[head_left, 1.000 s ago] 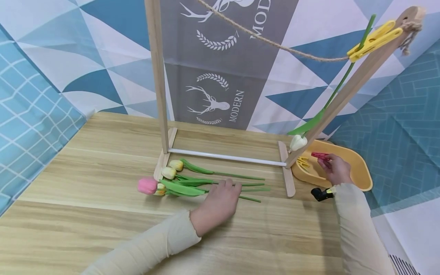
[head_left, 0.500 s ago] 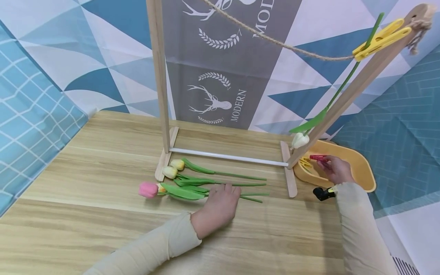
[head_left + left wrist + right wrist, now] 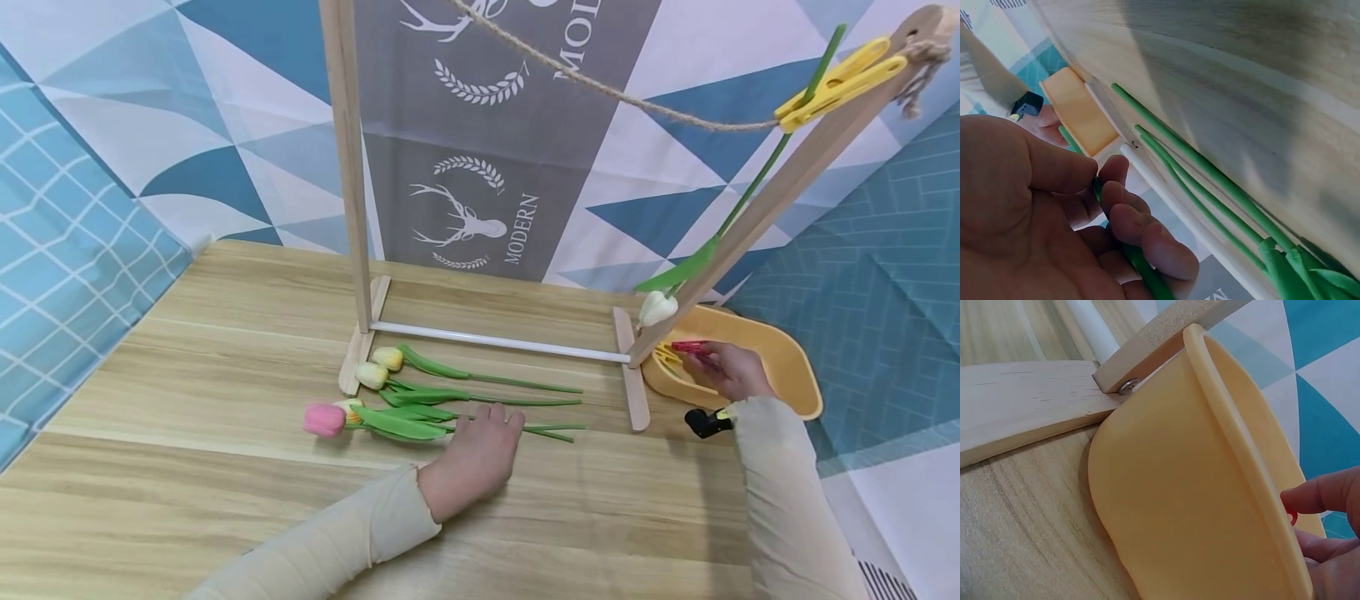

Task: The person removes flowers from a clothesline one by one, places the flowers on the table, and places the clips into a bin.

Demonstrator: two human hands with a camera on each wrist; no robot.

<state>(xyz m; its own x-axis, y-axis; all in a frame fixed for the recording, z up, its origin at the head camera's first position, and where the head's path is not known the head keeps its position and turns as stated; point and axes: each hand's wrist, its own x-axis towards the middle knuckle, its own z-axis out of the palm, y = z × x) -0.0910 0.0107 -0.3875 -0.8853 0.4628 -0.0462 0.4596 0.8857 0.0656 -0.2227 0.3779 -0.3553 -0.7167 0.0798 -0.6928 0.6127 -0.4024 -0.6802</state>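
Note:
In the head view my left hand [image 3: 480,458] pinches the green stem of a pink tulip [image 3: 325,420] just above the table. The left wrist view shows that stem [image 3: 1141,265] between thumb and curled fingers. Yellow-white tulips [image 3: 372,375] lie beside it, stems pointing right. My right hand [image 3: 735,371] is over the yellow-orange basin [image 3: 787,375], thumb and fingers pinching a red clothespin [image 3: 688,346]. Only a bit of the red clothespin [image 3: 1293,516] shows past the rim in the right wrist view. Yellow clothespins [image 3: 666,354] lie inside the basin.
A wooden frame with posts [image 3: 348,167] and a white crossbar [image 3: 498,342] stands behind the tulips. From its rope [image 3: 600,93], a yellow clothespin [image 3: 840,83] holds a white tulip [image 3: 657,307] upside down. The right post rises beside the basin.
The pink tulip in my left hand has shifted slightly toward the table's near side. My right hand, pinching the red clothespin, stays over the basin and barely moves. The head view has shifted slightly.

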